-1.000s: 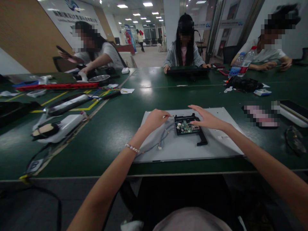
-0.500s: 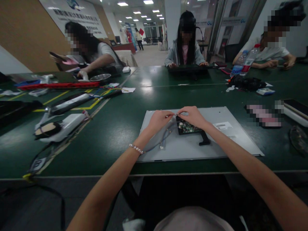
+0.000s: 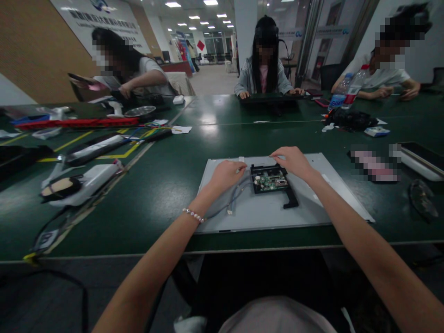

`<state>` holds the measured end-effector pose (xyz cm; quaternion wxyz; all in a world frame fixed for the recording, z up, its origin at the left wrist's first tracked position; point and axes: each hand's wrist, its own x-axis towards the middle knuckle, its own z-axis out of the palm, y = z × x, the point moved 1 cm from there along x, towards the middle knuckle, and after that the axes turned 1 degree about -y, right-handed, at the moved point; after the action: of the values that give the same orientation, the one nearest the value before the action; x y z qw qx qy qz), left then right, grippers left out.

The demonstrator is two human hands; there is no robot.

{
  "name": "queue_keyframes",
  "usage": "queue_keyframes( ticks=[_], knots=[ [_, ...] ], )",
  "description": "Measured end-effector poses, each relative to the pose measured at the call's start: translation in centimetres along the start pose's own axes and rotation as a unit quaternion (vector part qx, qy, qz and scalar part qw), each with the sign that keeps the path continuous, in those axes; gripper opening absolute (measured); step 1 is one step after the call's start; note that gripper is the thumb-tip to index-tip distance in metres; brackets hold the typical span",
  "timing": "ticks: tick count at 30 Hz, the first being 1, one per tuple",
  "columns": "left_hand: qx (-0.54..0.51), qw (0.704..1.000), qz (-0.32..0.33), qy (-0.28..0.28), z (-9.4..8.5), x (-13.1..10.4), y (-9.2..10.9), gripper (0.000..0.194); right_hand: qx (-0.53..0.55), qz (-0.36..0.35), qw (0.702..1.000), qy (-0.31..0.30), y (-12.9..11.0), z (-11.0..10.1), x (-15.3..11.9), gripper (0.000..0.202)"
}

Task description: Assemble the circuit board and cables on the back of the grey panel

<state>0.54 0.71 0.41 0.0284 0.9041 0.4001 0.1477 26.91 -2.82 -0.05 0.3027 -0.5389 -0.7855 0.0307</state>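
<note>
A pale flat panel [image 3: 243,217] lies on the green table, with a black plastic frame holding a green circuit board [image 3: 274,182] on top of it. My left hand [image 3: 226,176] is over the panel just left of the frame, thumb and fingers pinched together; what they hold, if anything, is too small to see. Beyond the frame's top right corner, my right hand [image 3: 293,162] is raised with its fingertips closed in a pinch, and their contents cannot be made out. Thin grey cables [image 3: 233,200] run from the board's left side beneath my left hand, a small white connector at one end.
Left on the table lie a white device [image 3: 93,182], a long red strip [image 3: 79,123] and wires. At right are a pink phone-like item [image 3: 373,165], a black bundle [image 3: 350,121] and bottles [image 3: 355,88]. Several people sit around the table.
My hands have come apart above the frame. The right hand has moved up and right, the left slightly back, and more of the circuit board shows.
</note>
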Motion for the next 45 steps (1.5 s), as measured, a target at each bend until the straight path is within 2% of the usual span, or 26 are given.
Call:
queue_keyframes(
  ticks=[4,8,11,14,18,40,45],
  knots=[
    [-0.014,1.0,0.002,-0.013,-0.1,-0.1,0.7,0.038,-0.055,-0.018,0.997,-0.054,1.1,0.1,-0.4,0.023],
    [-0.074,0.996,0.044,-0.021,-0.5,-0.3,1.5,0.06,-0.093,-0.044,0.991,-0.081,0.9,0.5,-0.3,0.024],
    [-0.121,0.987,0.084,-0.066,-0.4,-0.5,1.7,0.078,-0.107,-0.059,0.987,-0.1,0.9,0.5,-0.2,0.025],
    [-0.141,0.979,0.097,-0.108,-0.2,-0.6,1.7,0.089,-0.108,-0.071,0.985,-0.117,0.9,0.4,-0.3,0.026],
    [-0.155,0.973,0.116,-0.125,0.1,-0.6,1.6,0.099,-0.113,-0.076,0.982,-0.133,1.0,0.3,-0.3,0.026],
    [-0.177,0.968,0.127,-0.123,0.4,-0.7,2.1,0.101,-0.047,-0.058,0.989,-0.13,1.8,0.1,-0.7,0.023],
    [-0.183,0.969,0.129,-0.101,-0.4,-0.5,1.3,0.103,-0.046,-0.064,0.988,-0.131,1.4,-0.1,-0.7,0.026]
  ],
)
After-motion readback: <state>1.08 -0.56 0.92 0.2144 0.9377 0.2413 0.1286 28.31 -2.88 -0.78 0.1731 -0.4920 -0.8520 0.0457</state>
